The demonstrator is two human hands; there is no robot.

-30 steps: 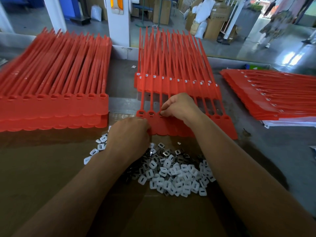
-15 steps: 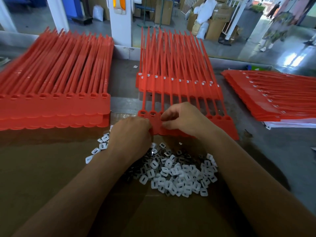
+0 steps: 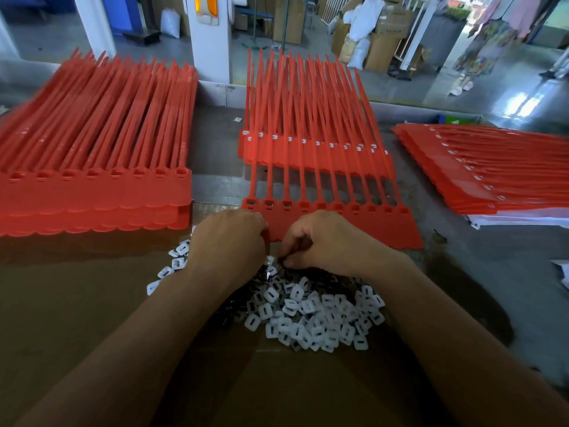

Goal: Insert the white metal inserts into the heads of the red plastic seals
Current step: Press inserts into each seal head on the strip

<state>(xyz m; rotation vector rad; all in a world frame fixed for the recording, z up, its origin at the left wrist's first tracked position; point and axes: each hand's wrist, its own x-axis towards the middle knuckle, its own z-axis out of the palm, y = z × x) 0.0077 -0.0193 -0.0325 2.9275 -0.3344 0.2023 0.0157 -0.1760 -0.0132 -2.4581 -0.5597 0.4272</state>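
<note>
A strip of joined red plastic seals (image 3: pixel 385 224) lies in front of me, its heads (image 3: pixel 335 207) in a row. The three leftmost heads hold white inserts (image 3: pixel 268 203). A pile of loose white metal inserts (image 3: pixel 311 318) sits on the brown cardboard just below. My left hand (image 3: pixel 228 241) is curled at the strip's near left edge, thumb on the red tag. My right hand (image 3: pixel 326 241) is over the pile's far edge, fingers curled down and pinching an insert there. The fingertips of both hands are partly hidden.
A tall stack of red seals (image 3: pixel 92 192) fills the left. Filled seal strips (image 3: pixel 308 149) lie behind the working strip, and another filled stack (image 3: pixel 492 174) lies to the right. Boxes, sacks and a white post (image 3: pixel 209 41) stand beyond the table's far edge.
My right hand has come back from the seal heads down to the far edge of the insert pile. My left hand has stayed at the strip's near edge.
</note>
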